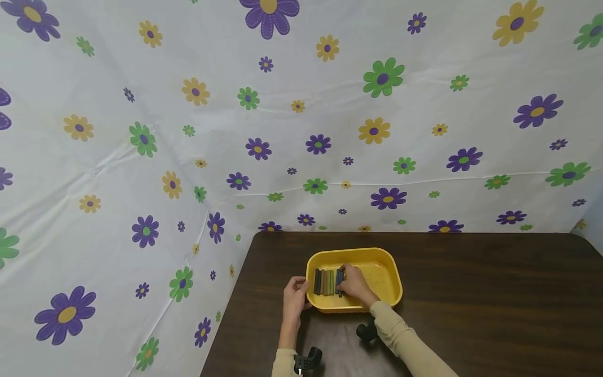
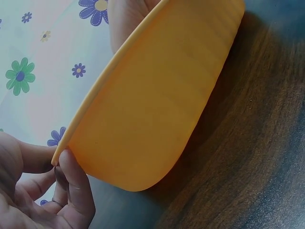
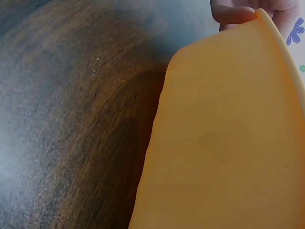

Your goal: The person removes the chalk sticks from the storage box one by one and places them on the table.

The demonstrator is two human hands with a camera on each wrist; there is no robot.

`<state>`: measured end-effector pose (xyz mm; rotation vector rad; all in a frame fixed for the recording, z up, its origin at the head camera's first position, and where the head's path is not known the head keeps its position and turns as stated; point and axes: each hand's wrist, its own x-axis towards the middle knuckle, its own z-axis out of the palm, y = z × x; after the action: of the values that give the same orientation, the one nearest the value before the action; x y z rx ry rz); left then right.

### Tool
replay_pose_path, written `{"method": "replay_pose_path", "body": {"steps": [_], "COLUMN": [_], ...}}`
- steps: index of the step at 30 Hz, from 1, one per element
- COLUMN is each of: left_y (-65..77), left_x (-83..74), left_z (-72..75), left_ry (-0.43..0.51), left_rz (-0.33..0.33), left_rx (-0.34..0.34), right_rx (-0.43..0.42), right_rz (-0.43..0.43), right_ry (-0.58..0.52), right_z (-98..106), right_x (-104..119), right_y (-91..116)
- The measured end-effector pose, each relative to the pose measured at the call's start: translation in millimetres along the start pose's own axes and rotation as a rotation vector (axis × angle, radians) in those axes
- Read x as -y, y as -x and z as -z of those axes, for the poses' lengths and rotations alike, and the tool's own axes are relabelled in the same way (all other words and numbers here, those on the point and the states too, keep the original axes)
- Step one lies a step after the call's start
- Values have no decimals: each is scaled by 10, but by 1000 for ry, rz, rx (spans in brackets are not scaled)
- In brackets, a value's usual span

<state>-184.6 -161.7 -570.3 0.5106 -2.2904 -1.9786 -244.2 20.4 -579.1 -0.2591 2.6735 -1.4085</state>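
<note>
A yellow plastic tub (image 1: pixel 393 267) stands on the table, with a row of short coloured sticks (image 1: pixel 325 283), like crayons or pastels, lying side by side in its left half. They run from black and brown through olive green to blue. My left hand (image 1: pixel 295 299) pinches the tub's left rim between thumb and fingers; the left wrist view shows that grip close up. Inside the tub, my right hand (image 1: pixel 356 285) holds a dark blue stick at the right end of the row, its fingers partly covering it. In the right wrist view the tub wall (image 3: pixel 224 129) hides that hand.
The dark brown wood-grain table (image 1: pixel 494 303) extends to the right of the tub. A white flower-printed sheet (image 1: pixel 330 115) hangs behind and to the left. Each wrist wears a black camera mount, such as the left mount (image 1: pixel 308 360).
</note>
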Motion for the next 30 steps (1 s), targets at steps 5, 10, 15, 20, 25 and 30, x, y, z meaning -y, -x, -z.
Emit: {"method": "replay_pose_path", "body": {"steps": [5,10,15,20,25,30], "left_y": [-10,-7,-15,-24,-35,-20], "left_x": [4,13,20,12,5,27], "left_z": [1,-3,-9,-59,-77,-58], "left_ry": [-6,-4,6,7,12,16], "left_rz": [2,6,2,10,4,12], "left_rx": [-12,-13,-4,1,-14,-51], "right_rx": [-20,-21,-31,-50,-57,-38], "right_rz": [15,36,1,-80,-151,-182], "right_ry": [13,-34,-145,-266,-387,-431], "right_z": [-31,-76,-80,27,193,312], "right_x": [30,38,5,-66,-53,-1], "right_y": [-12,-23,-61,-83,-96,-68]}}
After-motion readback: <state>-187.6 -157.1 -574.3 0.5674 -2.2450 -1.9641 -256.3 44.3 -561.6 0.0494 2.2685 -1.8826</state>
